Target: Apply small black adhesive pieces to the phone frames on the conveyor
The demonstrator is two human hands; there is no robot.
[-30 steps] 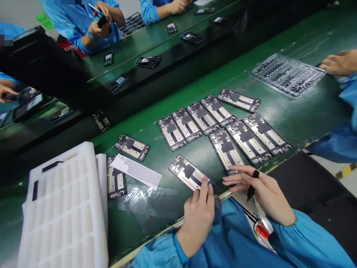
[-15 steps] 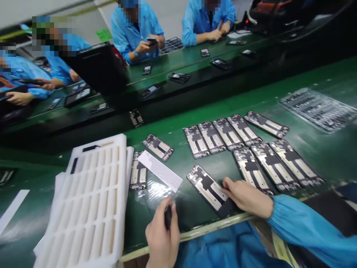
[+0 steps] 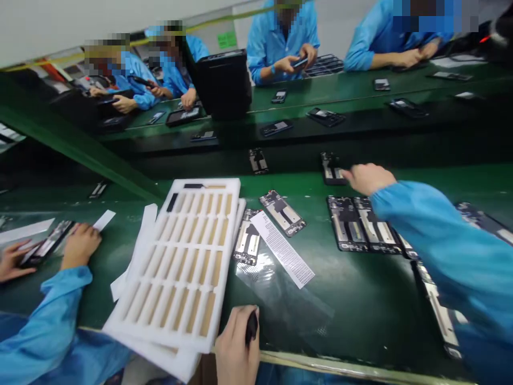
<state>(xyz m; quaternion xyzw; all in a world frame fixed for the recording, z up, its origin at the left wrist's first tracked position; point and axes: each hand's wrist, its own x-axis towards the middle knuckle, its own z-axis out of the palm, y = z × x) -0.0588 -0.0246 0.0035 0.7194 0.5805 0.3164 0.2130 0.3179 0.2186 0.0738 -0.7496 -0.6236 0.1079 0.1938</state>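
Note:
My right hand (image 3: 366,177) is stretched far out, its fingers closed on the end of a phone frame (image 3: 332,170) that lies at the edge of the dark belt. My blue sleeve (image 3: 433,235) crosses over a row of open phone frames (image 3: 347,227). My left hand (image 3: 236,347) rests at the table's front edge, closed on a small black tool (image 3: 251,326). In front of it lie a clear plastic film (image 3: 280,299), a white perforated strip (image 3: 282,248) and two more phone frames (image 3: 282,213) (image 3: 247,238).
A white foam tray (image 3: 180,262) with several slots sits at the front left. Beyond it, at the far left, a co-worker's hands (image 3: 80,243) hold a phone. Another phone frame (image 3: 257,160) lies on the dark belt. Across the belt, several people in blue work beside a black box (image 3: 222,80).
My right hand has left the phone frame near the front edge and reached to one at the belt. The view has swung left. My left hand still holds the black tool.

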